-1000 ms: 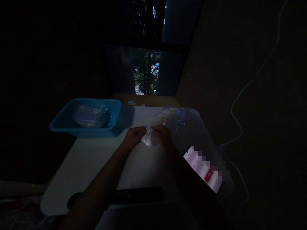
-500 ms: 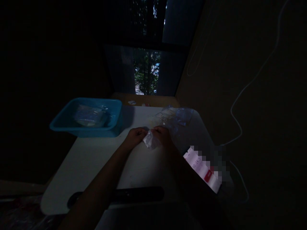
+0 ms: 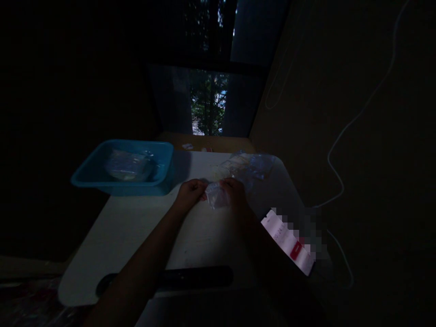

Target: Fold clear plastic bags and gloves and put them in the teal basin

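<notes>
Between my hands, above the white table (image 3: 143,227), is a small clear plastic bag (image 3: 216,196). My left hand (image 3: 191,192) pinches its left edge with fingers closed. At its upper right, my right hand (image 3: 233,190) is closed on the bag too. Dim light hides the fingertips partly, and I cannot make out whether anything is inside the bag. Just beyond my right hand lies a loose pile of clear plastic bags (image 3: 260,164).
A blue plastic basin (image 3: 117,184) at the back left holds a plastic-wrapped packet (image 3: 126,164). To the right lies a lit phone (image 3: 288,243). A dark slot (image 3: 197,278) runs along the table's near edge, under my left forearm. A white cable (image 3: 329,154) hangs along the right wall.
The bag looks flatter and more spread out between my hands. My left hand has shifted slightly left and my right hand slightly right. Everything else stays where it was.
</notes>
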Tool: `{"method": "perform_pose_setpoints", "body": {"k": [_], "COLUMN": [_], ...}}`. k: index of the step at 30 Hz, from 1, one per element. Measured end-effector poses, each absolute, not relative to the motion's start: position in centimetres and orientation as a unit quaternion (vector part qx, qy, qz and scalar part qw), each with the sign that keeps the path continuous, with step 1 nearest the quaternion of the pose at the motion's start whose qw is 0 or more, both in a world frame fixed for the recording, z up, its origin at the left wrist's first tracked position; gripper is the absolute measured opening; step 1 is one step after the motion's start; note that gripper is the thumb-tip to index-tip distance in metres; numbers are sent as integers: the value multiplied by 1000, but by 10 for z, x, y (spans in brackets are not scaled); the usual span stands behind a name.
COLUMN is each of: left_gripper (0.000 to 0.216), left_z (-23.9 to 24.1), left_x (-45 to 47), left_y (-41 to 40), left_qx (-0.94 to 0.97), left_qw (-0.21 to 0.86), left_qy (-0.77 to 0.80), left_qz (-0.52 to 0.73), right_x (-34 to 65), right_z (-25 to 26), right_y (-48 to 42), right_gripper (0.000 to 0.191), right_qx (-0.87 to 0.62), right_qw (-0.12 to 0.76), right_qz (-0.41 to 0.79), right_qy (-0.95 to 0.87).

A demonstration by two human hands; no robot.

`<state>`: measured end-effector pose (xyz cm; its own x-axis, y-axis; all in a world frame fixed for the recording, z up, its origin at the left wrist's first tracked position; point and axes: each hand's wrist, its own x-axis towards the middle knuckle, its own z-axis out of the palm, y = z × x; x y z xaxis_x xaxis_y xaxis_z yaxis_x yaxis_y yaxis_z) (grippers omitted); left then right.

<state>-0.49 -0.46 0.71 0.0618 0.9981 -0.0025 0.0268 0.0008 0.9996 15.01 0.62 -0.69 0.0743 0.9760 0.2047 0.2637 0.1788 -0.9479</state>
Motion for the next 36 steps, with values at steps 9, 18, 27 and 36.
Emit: {"method": "perform_pose_setpoints", "body": {"k": [9, 18, 27, 36], "left_gripper": [37, 23, 27, 25], "left_z": [5, 2, -4, -10], "left_x": [-5, -7, -9, -7], "left_y": [-5, -3, 1, 3], "left_qx": [555, 593, 491, 456], "left_qw": [487, 480, 526, 489], "left_qy": [474, 480, 461, 464], "left_qz": [480, 432, 519, 581], "right_x": [148, 147, 148, 146], "right_z": [3, 0, 4, 3], "right_y": [1, 2, -2, -3], "right_gripper": [27, 26, 28, 27], "right_qx": [-519, -516, -510, -485], "right_qw": [472, 492, 458, 448], "right_qz": [355, 357, 352, 414], "right_qy": [-618, -604, -637, -627]}}
